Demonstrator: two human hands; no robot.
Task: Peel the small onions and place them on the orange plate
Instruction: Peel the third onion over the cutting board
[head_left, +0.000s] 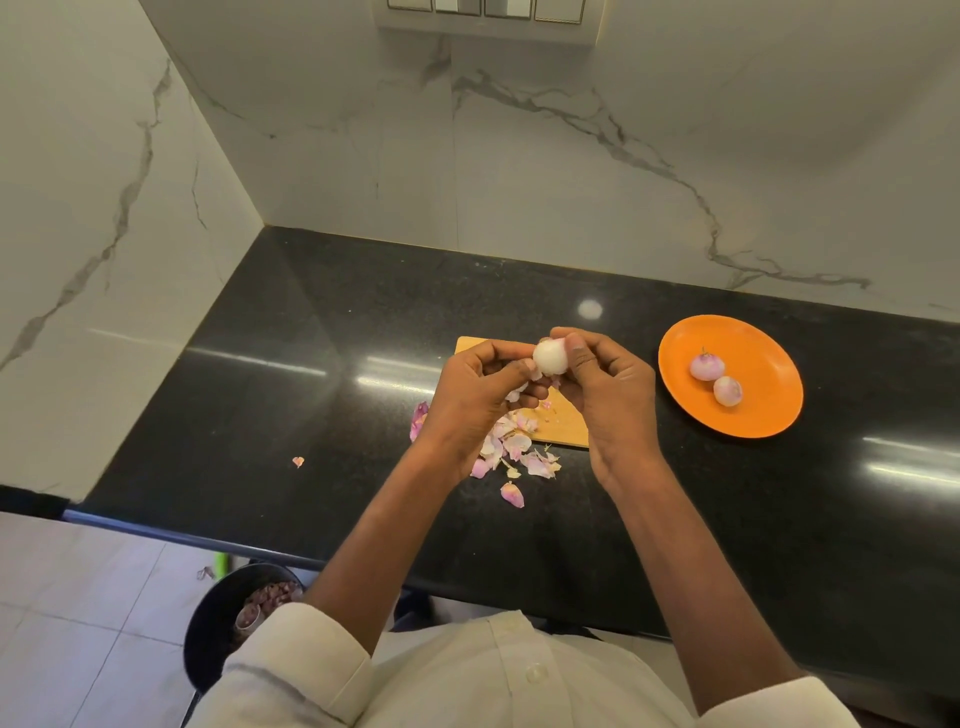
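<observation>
Above the wooden board (563, 423) on the black counter (291, 332), I see both hands meeting on one pale, mostly peeled onion (550, 357). The left hand (475, 392) curls its fingers round it from the left; the right hand (605, 387) pinches it with thumb and fingertips. Pink peels (511, 449) lie below the hands. Two onions (707, 366) sit on the orange plate (763, 410), well to the right.

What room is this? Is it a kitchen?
Most likely a kitchen. There is a black stone counter against marble-look walls, a wooden cutting board with onion skins, and peeled onions on an orange plate.
</observation>
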